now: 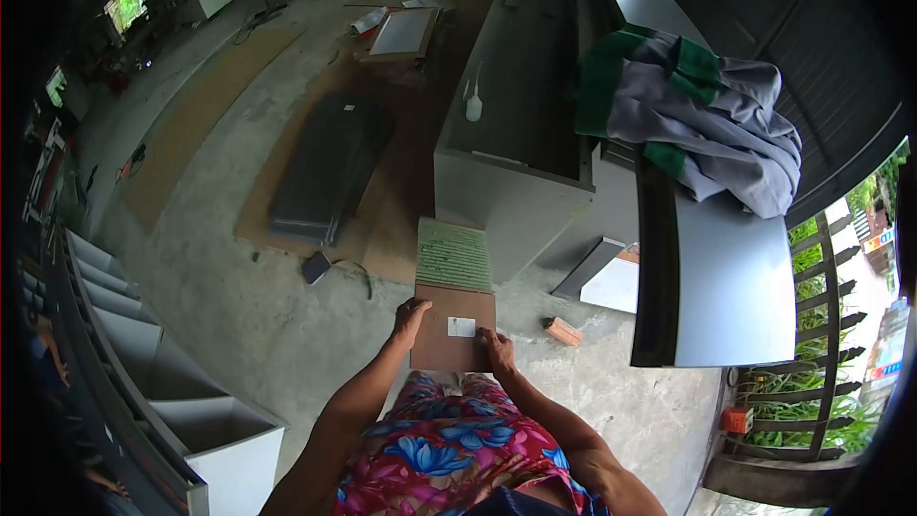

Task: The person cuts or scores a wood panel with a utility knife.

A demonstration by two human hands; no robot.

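Note:
A flat brown board (439, 349) with a small white label is held level in front of my body. My left hand (410, 321) grips its left edge, while my right hand (497, 350) has hold of the right edge close to the label. Right against the board's far edge is a green ridged panel (453, 254), which overlaps the near end of a long grey cabinet (506, 210) in this view. Both sets of fingers are curled round the board's sides, their undersides hidden.
A white bottle (474, 107) stands in the cabinet. A grey and green cloth (702, 115) drapes over it and a shiny panel (735, 277) at right. On the floor lie a brick (564, 331), a dark wrapped slab (334, 167) and cardboard. White shelving (234, 449) stands at left.

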